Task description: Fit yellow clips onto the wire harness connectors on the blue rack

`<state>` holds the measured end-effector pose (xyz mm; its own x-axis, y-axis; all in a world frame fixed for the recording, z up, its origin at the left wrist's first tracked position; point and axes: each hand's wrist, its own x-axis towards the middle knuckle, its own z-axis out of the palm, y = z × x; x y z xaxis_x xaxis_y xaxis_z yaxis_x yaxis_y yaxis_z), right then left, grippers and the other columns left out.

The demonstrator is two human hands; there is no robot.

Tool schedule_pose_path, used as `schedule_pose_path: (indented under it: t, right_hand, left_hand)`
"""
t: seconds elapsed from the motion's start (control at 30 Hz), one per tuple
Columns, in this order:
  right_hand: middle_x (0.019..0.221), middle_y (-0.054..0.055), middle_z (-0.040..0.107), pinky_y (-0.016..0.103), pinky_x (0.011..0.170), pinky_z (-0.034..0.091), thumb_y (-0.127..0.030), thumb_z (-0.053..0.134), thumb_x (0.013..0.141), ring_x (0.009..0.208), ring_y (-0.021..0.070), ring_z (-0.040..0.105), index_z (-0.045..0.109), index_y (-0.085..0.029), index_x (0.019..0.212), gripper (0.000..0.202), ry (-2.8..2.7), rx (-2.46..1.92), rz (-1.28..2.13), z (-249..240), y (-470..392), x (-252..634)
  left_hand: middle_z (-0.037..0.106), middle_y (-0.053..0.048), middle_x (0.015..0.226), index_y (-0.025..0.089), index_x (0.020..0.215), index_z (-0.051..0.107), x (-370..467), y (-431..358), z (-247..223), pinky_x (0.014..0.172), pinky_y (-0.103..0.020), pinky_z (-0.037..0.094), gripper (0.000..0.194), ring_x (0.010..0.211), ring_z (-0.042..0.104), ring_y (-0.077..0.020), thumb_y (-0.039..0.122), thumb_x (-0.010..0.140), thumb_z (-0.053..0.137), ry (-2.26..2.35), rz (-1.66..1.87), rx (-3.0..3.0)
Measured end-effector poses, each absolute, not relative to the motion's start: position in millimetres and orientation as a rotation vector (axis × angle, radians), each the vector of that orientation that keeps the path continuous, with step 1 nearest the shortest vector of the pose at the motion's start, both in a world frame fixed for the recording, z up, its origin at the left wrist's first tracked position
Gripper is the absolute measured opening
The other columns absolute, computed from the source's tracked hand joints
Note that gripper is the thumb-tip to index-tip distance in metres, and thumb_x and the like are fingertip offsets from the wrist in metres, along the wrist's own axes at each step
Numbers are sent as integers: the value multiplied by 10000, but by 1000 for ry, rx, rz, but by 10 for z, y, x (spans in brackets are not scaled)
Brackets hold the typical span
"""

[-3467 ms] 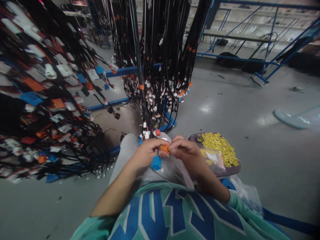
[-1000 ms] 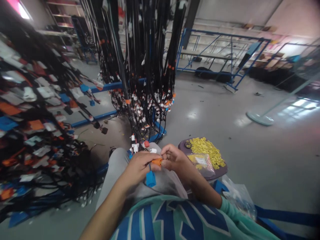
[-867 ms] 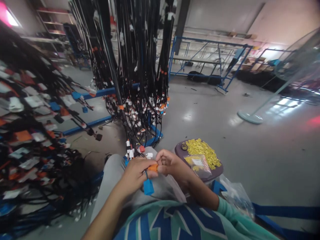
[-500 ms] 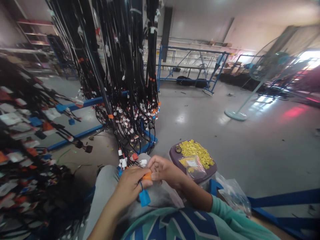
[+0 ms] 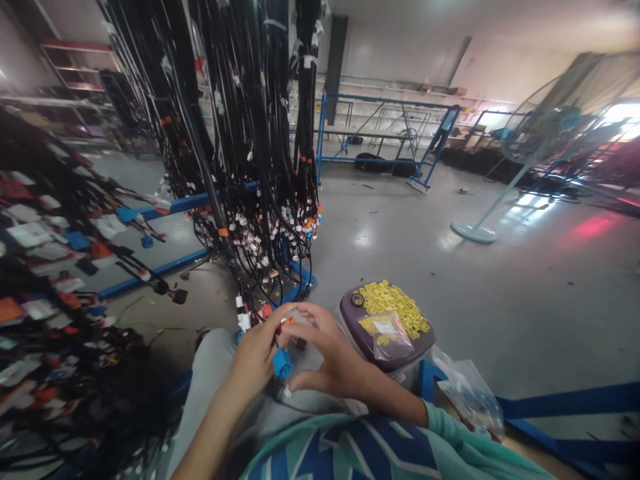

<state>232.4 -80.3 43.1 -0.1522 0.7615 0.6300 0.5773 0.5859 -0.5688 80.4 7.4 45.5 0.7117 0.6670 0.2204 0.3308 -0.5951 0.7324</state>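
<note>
My left hand (image 5: 254, 355) is closed around an orange connector (image 5: 289, 323) on a wire harness, most of it hidden by the fingers. Below that hand a blue connector (image 5: 283, 363) dangles on its dark wire. My right hand (image 5: 327, 350) curves in from the other side, thumb and fingers apart, the fingertips close to the orange connector; whether they touch it I cannot tell. Just beyond the left hand are white connectors (image 5: 243, 313) and a red connector (image 5: 265, 311) of the same bundle. A small white piece (image 5: 287, 391) shows near my right thumb.
A purple lid (image 5: 350, 320) to the right carries many small yellow pieces (image 5: 393, 303), a plastic bag (image 5: 393, 337) and a black ring (image 5: 357, 299). Harness bundles (image 5: 255, 133) hang ahead; more connectors (image 5: 40, 267) crowd the left. Blue frame bars (image 5: 570, 400) and a fan (image 5: 475, 231) stand right.
My right thumb and fingers have spread away from the orange connector they were pinching. The blue connector has swung up and slightly left, and its open end now faces me.
</note>
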Motion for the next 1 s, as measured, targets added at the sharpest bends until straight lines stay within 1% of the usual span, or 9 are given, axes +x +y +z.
schedule_pose_path:
  t: [0.13, 0.2, 0.27, 0.37, 0.43, 0.5, 0.6, 0.83, 1.0]
  right_hand:
    - [1140, 109, 536, 380, 880, 416, -421, 518, 844, 1075, 211, 489, 549, -222, 1078, 309, -1814, -1189, -123, 487, -822, 2249]
    - [1011, 69, 613, 335, 810, 430, -332, 494, 866, 947, 174, 550, 567, -224, 1014, 197, -1814, -1163, -156, 522, -818, 2230]
    - [898, 40, 656, 313, 757, 426, -311, 475, 870, 846, 155, 580, 570, -219, 986, 176, -1841, -1140, -109, 541, -810, 2226]
    - [826, 36, 669, 305, 723, 422, -326, 475, 857, 776, 154, 591, 573, -195, 948, 188, -1803, -1200, -18, 534, -799, 2251]
    - [800, 38, 663, 296, 703, 426, -317, 491, 841, 747, 154, 586, 575, -181, 912, 174, -1716, -1278, 31, 522, -798, 2284]
    - [776, 31, 652, 283, 690, 433, -289, 498, 826, 724, 147, 581, 575, -179, 881, 146, -1634, -1344, 120, 522, -802, 2321]
    - [769, 21, 634, 268, 692, 444, -260, 514, 794, 730, 141, 578, 573, -182, 858, 117, -1542, -1388, 334, 534, -807, 2364]
    - [693, -19, 562, 235, 652, 434, -256, 589, 731, 668, 119, 530, 576, -194, 809, 100, -1343, -1286, 641, 463, -781, 2367]
    - [678, -24, 552, 234, 649, 423, -265, 618, 714, 664, 117, 526, 580, -192, 797, 117, -1296, -1310, 661, 428, -782, 2350]
  left_hand:
    - [653, -87, 1018, 187, 1099, 600, 833, 65, 388, 834, -335, 468, 396, 954, 600, -221, 234, 740, 439, 648, 712, 2305]
    - [637, -97, 973, 171, 973, 635, 861, 43, 391, 768, -325, 477, 316, 899, 603, -221, 215, 742, 424, 663, 660, 2327]
    - [607, -93, 919, 160, 871, 637, 880, 26, 421, 684, -303, 469, 268, 808, 602, -206, 202, 746, 405, 704, 587, 2342]
    - [601, -79, 869, 161, 792, 632, 876, 18, 471, 670, -285, 443, 244, 789, 593, -199, 210, 758, 395, 710, 536, 2367]
    - [620, -55, 799, 172, 828, 639, 856, 16, 487, 661, -273, 426, 238, 767, 590, -197, 255, 777, 422, 706, 506, 2366]
    - [620, -20, 727, 185, 941, 631, 832, 7, 491, 620, -251, 400, 257, 690, 573, -177, 319, 774, 489, 703, 475, 2328]
    - [572, 20, 658, 189, 1045, 595, 807, -12, 479, 575, -217, 355, 325, 599, 512, -132, 352, 771, 530, 669, 489, 2227]
    - [379, 68, 540, 182, 1036, 575, 824, -43, 406, 538, -198, 289, 296, 521, 404, -97, 318, 774, 547, 716, 644, 2129]
    - [450, 54, 550, 175, 955, 621, 871, -72, 369, 537, -201, 294, 252, 507, 411, -94, 330, 760, 580, 801, 768, 2157]
